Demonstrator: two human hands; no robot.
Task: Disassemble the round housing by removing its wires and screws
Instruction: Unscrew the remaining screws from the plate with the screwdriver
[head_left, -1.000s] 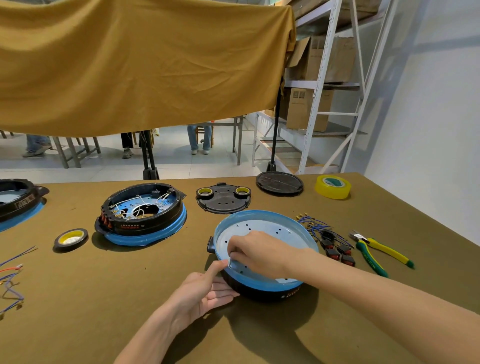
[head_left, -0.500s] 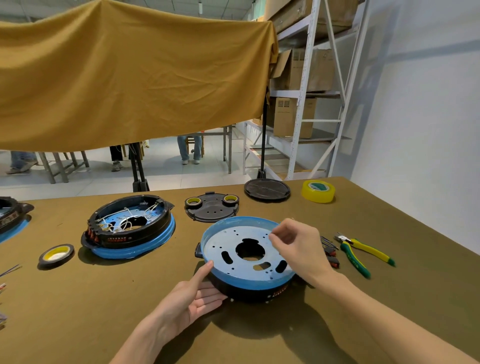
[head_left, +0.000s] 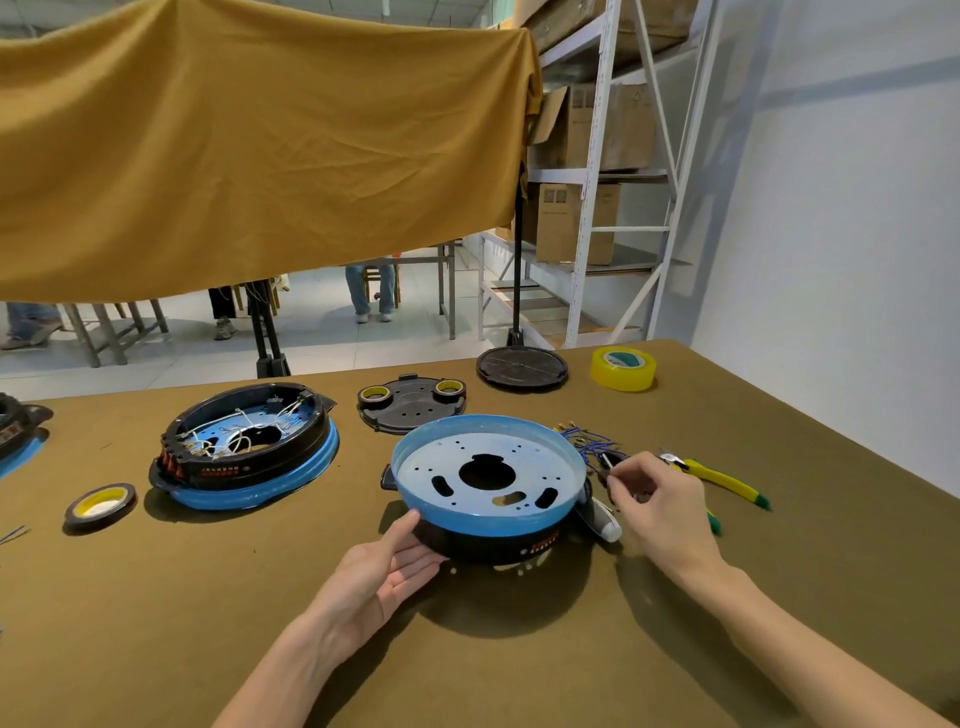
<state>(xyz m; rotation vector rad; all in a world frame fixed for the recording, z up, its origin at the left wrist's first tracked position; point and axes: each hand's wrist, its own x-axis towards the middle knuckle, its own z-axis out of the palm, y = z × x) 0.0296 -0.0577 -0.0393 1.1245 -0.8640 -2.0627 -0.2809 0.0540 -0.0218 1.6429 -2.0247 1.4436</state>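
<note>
The round housing (head_left: 483, 519) lies in front of me, a black body with a blue rim and a perforated metal plate on top. My left hand (head_left: 384, 566) rests open against its near-left side, the thumb touching the blue rim. To the right of the housing, my right hand (head_left: 660, 499) pinches a small screw-like piece (head_left: 605, 461) between thumb and forefinger, just above a heap of blue wires with connectors (head_left: 587, 441). A white-handled screwdriver (head_left: 605, 519) lies against the housing's right side.
Yellow-green pliers (head_left: 722, 478) lie right of my right hand. A second housing with its wires in place (head_left: 249, 447) sits at the left, a tape roll (head_left: 98, 506) before it. Behind are a black cover (head_left: 410, 402), a black lid (head_left: 522, 368) and yellow tape (head_left: 622, 368).
My right hand has left the top of the plate and moved right, beyond the rim to the wire heap, with a small piece pinched. The left hand stays against the housing.
</note>
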